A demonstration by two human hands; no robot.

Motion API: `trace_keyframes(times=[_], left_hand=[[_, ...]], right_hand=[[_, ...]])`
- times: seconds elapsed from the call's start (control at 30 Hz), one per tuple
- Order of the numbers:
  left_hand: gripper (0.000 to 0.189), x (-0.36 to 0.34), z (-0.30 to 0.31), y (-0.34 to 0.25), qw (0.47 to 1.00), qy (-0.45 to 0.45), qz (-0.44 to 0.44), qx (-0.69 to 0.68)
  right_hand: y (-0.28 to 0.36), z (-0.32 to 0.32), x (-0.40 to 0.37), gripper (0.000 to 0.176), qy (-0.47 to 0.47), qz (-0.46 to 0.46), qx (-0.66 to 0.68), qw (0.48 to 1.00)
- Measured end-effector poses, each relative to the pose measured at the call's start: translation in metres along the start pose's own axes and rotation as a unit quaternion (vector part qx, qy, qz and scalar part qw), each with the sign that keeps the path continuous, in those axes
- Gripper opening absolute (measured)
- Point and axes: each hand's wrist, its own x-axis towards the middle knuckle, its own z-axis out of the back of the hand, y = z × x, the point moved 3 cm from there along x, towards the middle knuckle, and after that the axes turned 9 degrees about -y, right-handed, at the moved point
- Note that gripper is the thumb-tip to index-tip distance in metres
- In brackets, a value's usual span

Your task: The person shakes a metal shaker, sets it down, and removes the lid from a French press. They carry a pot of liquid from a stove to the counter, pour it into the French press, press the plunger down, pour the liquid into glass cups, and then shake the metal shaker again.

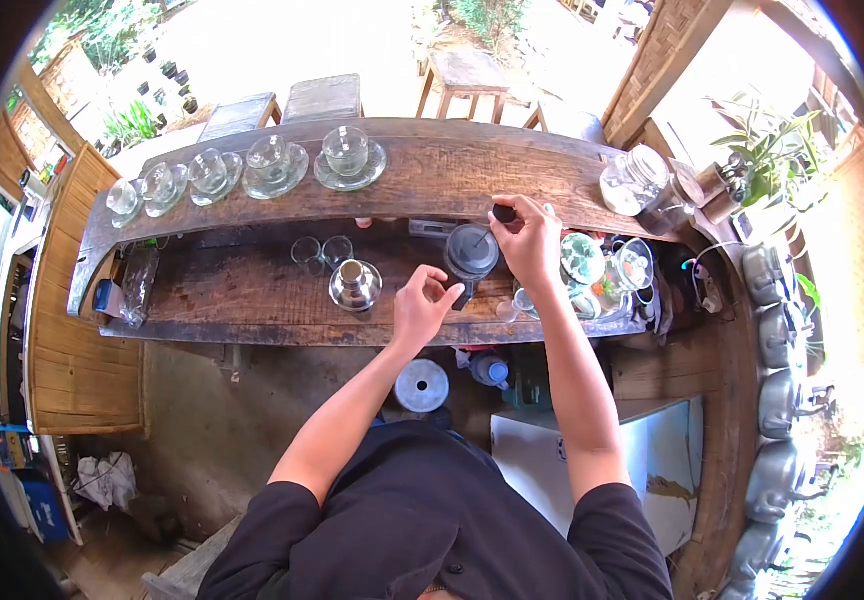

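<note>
A French press [472,252] with a dark round lid stands on the lower wooden shelf, its black handle [463,297] pointing towards me. My left hand [422,310] is at that handle, thumb and fingers closed on it. Above the lid, my right hand [530,238] pinches the dark knob [503,212] of the plunger, whose thin rod runs down into the lid. Left of the press sits a shiny metal shaker [355,286], with two clear drinking glasses [322,252] behind it. A small scale [432,228] shows partly under the upper shelf.
Several glass cups on saucers [350,160] line the upper counter [472,165]. Glass jars [635,180] stand at its right end. Right of my right hand are more glass containers [582,258]. Below are a round stool [422,386] and a white cabinet [532,455].
</note>
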Motion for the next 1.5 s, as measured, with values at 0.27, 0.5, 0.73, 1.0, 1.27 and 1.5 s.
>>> trace_keyframes(times=[0.27,0.5,0.73,1.0,1.27,1.5], left_hand=[[0.041,0.041,0.007,-0.028,0.991,-0.021,-0.115,0.068],[0.039,0.057,0.001,-0.029,0.982,0.034,-0.112,0.148],[0.032,0.062,-0.001,-0.031,0.972,0.060,-0.136,0.180],[0.030,0.067,-0.001,-0.036,0.968,0.078,-0.131,0.198],[0.028,0.071,-0.002,-0.037,0.966,0.078,-0.131,0.210],[0.028,0.073,-0.002,-0.041,0.961,0.095,-0.103,0.239]], right_hand=[[0.007,0.000,0.001,0.023,0.017,-0.013,0.031,0.999],[0.005,0.001,0.002,0.024,0.023,0.019,-0.010,1.000],[0.002,-0.001,0.003,0.027,0.016,0.073,-0.060,0.995],[0.004,-0.004,0.004,0.030,-0.001,0.104,-0.109,0.989],[0.001,-0.006,0.005,0.030,0.033,0.029,-0.081,0.996],[-0.006,-0.008,0.000,0.031,0.047,0.039,-0.111,0.992]])
